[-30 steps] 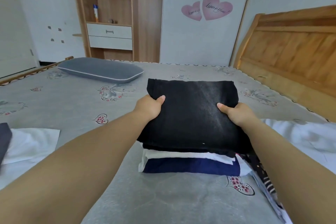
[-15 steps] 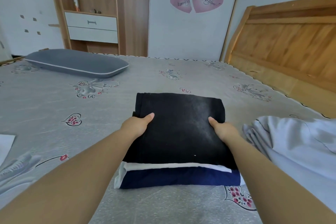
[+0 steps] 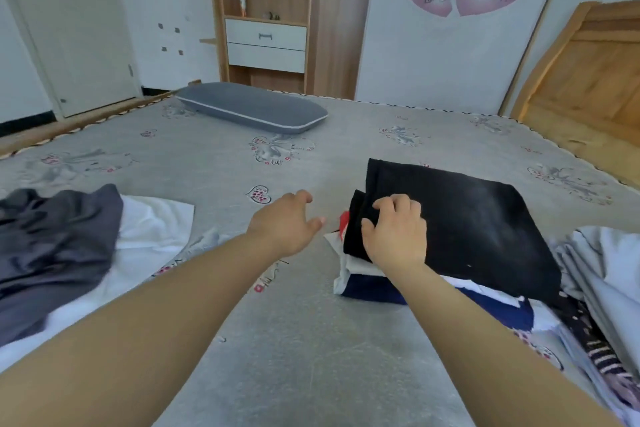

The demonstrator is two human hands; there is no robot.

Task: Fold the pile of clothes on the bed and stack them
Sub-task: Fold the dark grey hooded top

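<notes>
A folded black garment lies on top of a stack on the bed, over white and navy folded pieces; a bit of red shows at the stack's left edge. My right hand rests on the black garment's near-left corner with its fingers bent on top of the cloth. Just left of the stack, my left hand hovers over the sheet, fingers relaxed, holding nothing. Unfolded clothes lie on both sides: a dark grey garment on a white one at the left, a pale grey one and a striped one at the right.
A grey pillow lies at the far side of the bed. A wooden headboard stands on the right. Behind the bed are a wooden shelf unit with drawers and a white door.
The black garment has been set down on the stack. My left hand has let go of it and moved off to the left. My right hand has shifted to its near-left corner. The view has swung left.
</notes>
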